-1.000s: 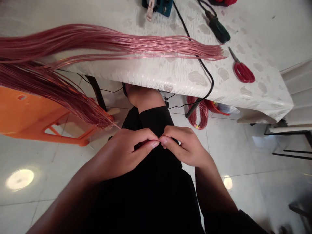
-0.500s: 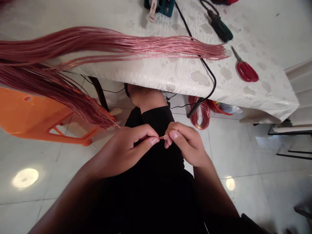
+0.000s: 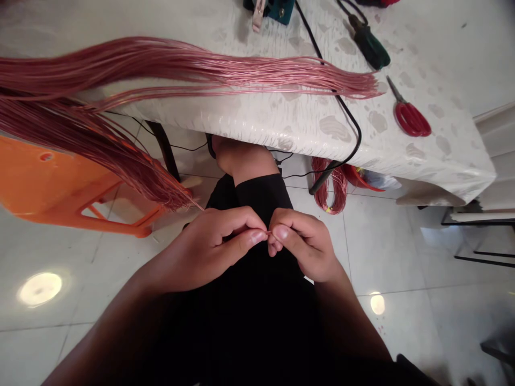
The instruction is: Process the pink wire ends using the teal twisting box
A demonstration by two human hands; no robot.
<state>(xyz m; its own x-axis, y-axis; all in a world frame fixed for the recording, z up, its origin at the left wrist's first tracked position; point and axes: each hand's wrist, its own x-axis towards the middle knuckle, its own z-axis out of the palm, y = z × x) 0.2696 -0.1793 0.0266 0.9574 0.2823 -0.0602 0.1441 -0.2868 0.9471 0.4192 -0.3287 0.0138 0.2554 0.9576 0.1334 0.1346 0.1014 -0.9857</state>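
Observation:
Above my lap, my left hand (image 3: 219,246) pinches a thin copper-coloured wire (image 3: 269,232) between thumb and forefinger. My right hand (image 3: 303,241) is closed on the end of the same wire, its thumb and forefinger nearly touching the left fingertips. Only a short bit of wire shows between them. A strand runs from behind my left hand toward a hanging bundle of reddish wires (image 3: 132,166) at the left. Another long bundle of wires (image 3: 193,69) lies along the table edge, its cut ends pointing right.
On the patterned tablecloth (image 3: 374,123) lie red-handled scissors (image 3: 412,119), a green-handled tool (image 3: 370,45) and a black cable (image 3: 350,118). A teal device (image 3: 281,10) stands at the back. An orange stool (image 3: 52,187) is at left. Coiled wire (image 3: 330,198) sits under the table.
My right hand has moved slightly left and down, closing up to my left fingertips, so less wire shows between them. The left hand has shifted slightly right.

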